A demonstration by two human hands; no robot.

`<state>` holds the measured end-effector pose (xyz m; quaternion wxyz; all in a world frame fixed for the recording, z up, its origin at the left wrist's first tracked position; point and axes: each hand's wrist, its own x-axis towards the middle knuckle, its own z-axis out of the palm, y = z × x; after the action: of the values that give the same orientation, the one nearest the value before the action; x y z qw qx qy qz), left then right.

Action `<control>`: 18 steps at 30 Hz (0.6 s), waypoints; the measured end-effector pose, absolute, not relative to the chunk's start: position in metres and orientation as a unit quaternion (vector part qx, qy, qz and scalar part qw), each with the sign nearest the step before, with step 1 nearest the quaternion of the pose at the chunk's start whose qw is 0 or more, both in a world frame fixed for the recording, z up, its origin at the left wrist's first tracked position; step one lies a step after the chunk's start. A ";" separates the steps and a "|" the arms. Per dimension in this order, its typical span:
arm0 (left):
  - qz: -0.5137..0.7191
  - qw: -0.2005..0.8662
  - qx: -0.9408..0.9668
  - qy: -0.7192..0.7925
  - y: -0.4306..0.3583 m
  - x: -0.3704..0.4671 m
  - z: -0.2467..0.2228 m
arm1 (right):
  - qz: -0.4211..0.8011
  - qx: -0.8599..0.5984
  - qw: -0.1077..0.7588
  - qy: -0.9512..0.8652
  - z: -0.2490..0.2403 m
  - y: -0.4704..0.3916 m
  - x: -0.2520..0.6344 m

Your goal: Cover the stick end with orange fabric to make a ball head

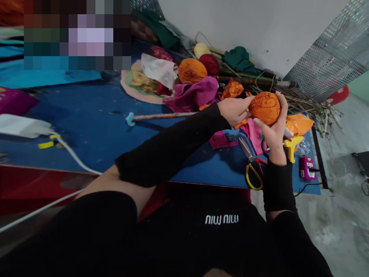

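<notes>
An orange cloth-covered ball [264, 107] with a dark swirling pattern is held up over the right part of the blue table [95, 104]. My right hand [275, 132] cups it from the right, thumb in front and fingers around the far side. At its left side, my left hand [235, 110] is closed with fingertips pinched against the cloth; what exactly they grip is hidden. Below the hands lie scissors [251, 158] with red and yellow handles and pink cloth [255, 134]. A yellow glue gun [293, 146] rests just right of my right wrist.
Behind lie another orange ball [192, 70], a dark red ball [209, 64], magenta cloth [193, 94] and a bundle of sticks [305, 100]. A stick with a light-blue end [130, 119] crosses the table. A purple power socket [307, 168] and white power strip [23, 126] trail cords.
</notes>
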<state>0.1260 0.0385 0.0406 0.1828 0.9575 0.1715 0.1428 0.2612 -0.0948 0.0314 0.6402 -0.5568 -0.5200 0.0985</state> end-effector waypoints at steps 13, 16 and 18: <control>0.210 0.340 0.904 0.153 0.060 0.140 0.024 | 0.048 -0.544 0.658 -0.518 0.018 -0.090 0.262; 0.175 0.338 0.913 0.148 0.067 0.142 0.028 | 0.056 -0.538 0.654 -0.529 0.019 -0.090 0.268; 0.168 0.311 0.924 0.146 0.064 0.144 0.028 | 0.075 -0.538 0.653 -0.527 0.019 -0.090 0.273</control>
<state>0.1445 0.0638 0.0281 0.3112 0.9239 0.1459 0.1681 0.2730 -0.0899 0.0192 0.6529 -0.5385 -0.5273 0.0753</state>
